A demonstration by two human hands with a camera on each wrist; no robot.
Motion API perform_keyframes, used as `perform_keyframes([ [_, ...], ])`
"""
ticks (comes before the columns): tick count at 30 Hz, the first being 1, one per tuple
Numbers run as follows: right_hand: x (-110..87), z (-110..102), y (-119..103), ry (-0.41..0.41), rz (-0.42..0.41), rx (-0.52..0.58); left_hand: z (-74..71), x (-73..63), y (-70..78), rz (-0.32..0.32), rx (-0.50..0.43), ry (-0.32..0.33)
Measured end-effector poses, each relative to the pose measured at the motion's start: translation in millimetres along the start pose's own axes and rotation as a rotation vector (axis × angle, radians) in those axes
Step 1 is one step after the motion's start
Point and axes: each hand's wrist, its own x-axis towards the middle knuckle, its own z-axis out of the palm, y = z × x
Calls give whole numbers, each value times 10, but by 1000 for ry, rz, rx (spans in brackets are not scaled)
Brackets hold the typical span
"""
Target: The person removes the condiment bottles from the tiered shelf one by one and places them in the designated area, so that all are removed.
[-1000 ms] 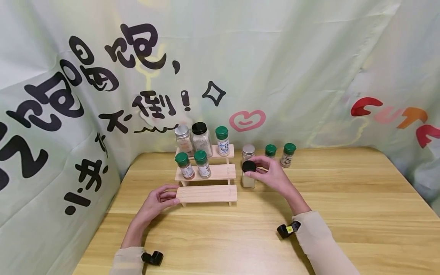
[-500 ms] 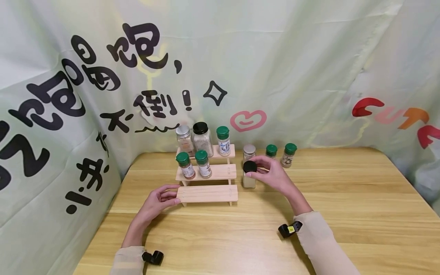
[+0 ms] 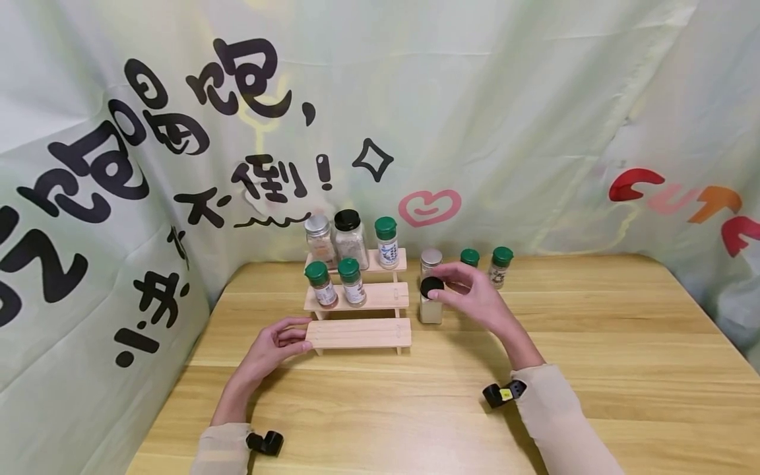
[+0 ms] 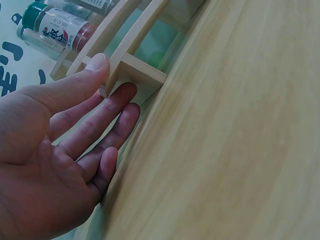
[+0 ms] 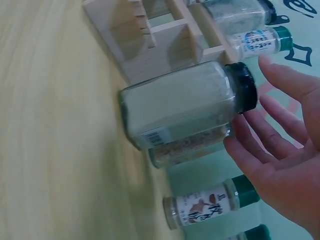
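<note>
A three-step wooden spice rack (image 3: 359, 334) stands on the table. My left hand (image 3: 274, 346) pinches the left end of its lowest step, thumb on the edge and a finger behind it, as the left wrist view (image 4: 75, 130) shows. Right of the rack, a square glass jar (image 3: 431, 311) of pale powder with a black cap stands upright on the table. My right hand (image 3: 472, 297) is beside that cap (image 5: 245, 87); in the right wrist view its thumb (image 5: 280, 75) is apart from the cap and its fingertips lie close to it.
On the top step stand a silver-capped jar (image 3: 320, 241), a black-capped jar (image 3: 351, 241) and a green-capped shaker (image 3: 388, 244). The middle step bears two green-capped shakers (image 3: 353, 285). Behind my right hand are a silver-capped jar (image 3: 431, 259) and two green-capped shakers (image 3: 500, 267). A printed curtain hangs behind.
My right hand's thumb and fingers have loosened from the black cap and the hand has shifted slightly right. The jar stays in place. My left hand keeps its hold on the rack.
</note>
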Motion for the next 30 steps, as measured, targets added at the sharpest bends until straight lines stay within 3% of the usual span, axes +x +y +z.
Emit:
perform_keyframes([
  [9,-46,-45,-259,94,-103,54,0,6,4,1,-7,-7],
  [16,-72,55,-438,46,-178,131,2,3,-9,7,-4,-11],
  [30,-95,251,-512,-10,-170,125,4,-7,19,-6,14,17],
])
